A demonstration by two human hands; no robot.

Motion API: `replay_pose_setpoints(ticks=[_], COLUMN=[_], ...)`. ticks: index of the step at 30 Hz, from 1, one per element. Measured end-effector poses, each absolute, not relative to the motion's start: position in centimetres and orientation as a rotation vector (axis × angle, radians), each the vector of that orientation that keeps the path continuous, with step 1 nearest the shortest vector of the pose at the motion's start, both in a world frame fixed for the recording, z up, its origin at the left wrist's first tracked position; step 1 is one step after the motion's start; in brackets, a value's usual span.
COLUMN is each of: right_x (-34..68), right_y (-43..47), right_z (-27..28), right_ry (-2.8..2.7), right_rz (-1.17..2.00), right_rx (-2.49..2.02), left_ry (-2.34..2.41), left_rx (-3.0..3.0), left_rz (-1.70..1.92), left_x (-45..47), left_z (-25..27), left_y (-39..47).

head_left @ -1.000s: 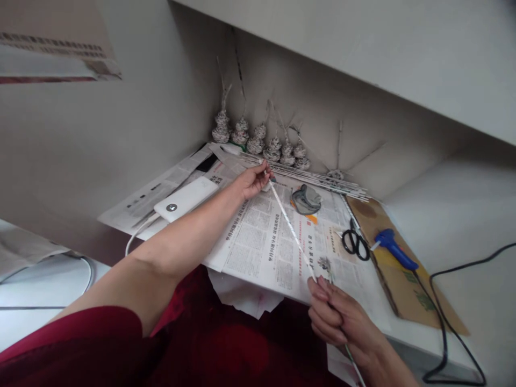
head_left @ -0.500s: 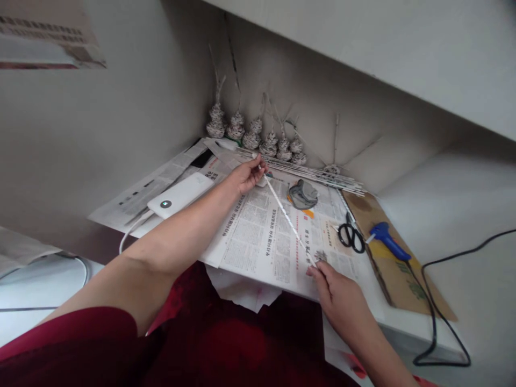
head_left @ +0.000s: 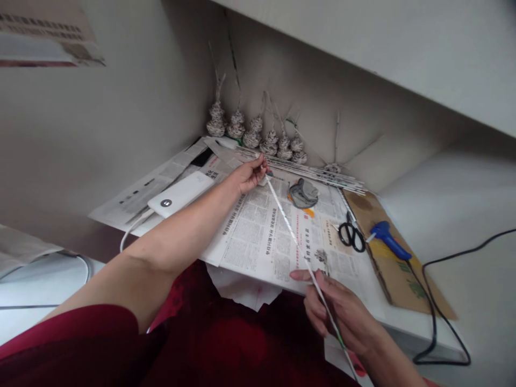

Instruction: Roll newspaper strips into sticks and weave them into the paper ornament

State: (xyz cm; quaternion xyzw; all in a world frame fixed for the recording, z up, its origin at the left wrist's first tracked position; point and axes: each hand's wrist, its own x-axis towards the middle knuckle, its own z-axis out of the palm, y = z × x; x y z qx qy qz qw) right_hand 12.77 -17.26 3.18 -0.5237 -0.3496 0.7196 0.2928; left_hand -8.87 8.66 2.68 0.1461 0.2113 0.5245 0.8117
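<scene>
A long thin rolled-paper stick runs slantwise over the newspaper, from the far side down past the table's front edge. Its far end is pinched in the fingers of my left hand. Lower down, the stick crosses the palm side of my right hand, touching it. That hand is loosely open, its index finger stretched out to the left and the thumb apart from it. A green mark shows on the stick's near part, which leaves the picture at the bottom.
Several woven paper gourds line the back wall, with a bundle of paper sticks before them. Newspaper covers the table. Also there: white power bank, grey cloth-like item, black-handled scissors, blue glue gun, cardboard.
My right hand has loosened from its pinch and turned, its fingers opening. More of the stick now shows below it. My left hand has barely moved.
</scene>
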Motion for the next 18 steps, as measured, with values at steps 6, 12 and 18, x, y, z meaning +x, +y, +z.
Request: replay_pose_setpoints(ticks=[6,12,18], right_x=[11.8,11.3,11.4], right_y=[-14.2,-12.8,-12.9], right_z=[3.7,2.3,2.1], right_ry=[-1.247,-1.515,-1.539], right_rz=[1.658,1.333,1.330], right_rx=[-1.539,-1.700,-1.714], left_ry=[0.482,0.500,0.501], left_rx=[0.338,0.360,0.418], left_rz=[1.094,1.101,1.103], left_x=[-8.5,-8.6,-8.4], left_z=[2.5,2.3,1.8], left_y=[8.5,8.8,9.1])
